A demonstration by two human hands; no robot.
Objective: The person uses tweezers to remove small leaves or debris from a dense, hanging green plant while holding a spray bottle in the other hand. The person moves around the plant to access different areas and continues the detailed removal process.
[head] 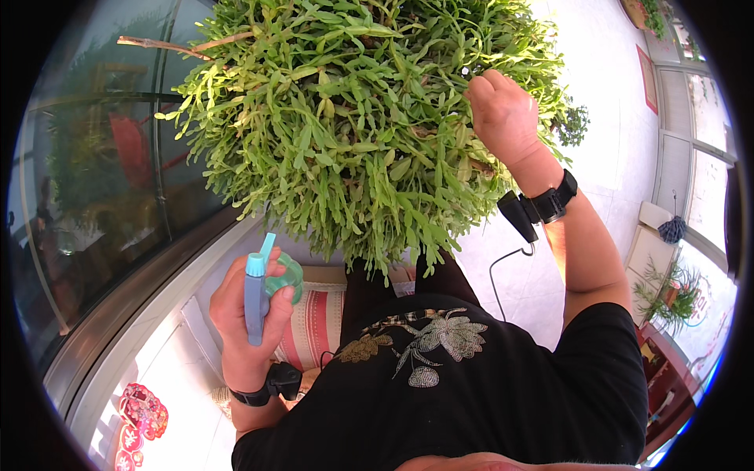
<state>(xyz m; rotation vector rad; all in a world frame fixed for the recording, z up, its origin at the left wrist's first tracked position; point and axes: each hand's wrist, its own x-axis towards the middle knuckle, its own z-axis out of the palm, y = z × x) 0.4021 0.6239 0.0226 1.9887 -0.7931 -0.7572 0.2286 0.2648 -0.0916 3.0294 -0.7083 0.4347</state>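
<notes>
A large, bushy holiday cactus (353, 135) with flat, segmented green stems fills the space before me. My left hand (235, 306) holds a spray bottle by its neck, below the plant's left side. The bottle has a blue-grey spray head (255, 309) with a turquoise nozzle and trigger, and a translucent green body (288, 277) partly hidden by my fingers. My right hand (503, 115) is at the right side of the foliage with its fingers curled in. Its fingertips are turned away among the stems, so whether they pinch anything is hidden.
A dark glass window (112, 176) with a metal sill stands close on the left. A dry forked stick (165, 46) juts from the plant's left side. Below lies a red-and-white striped cloth (312, 321). A black cable (495, 277) hangs from my right wrist device (548, 206).
</notes>
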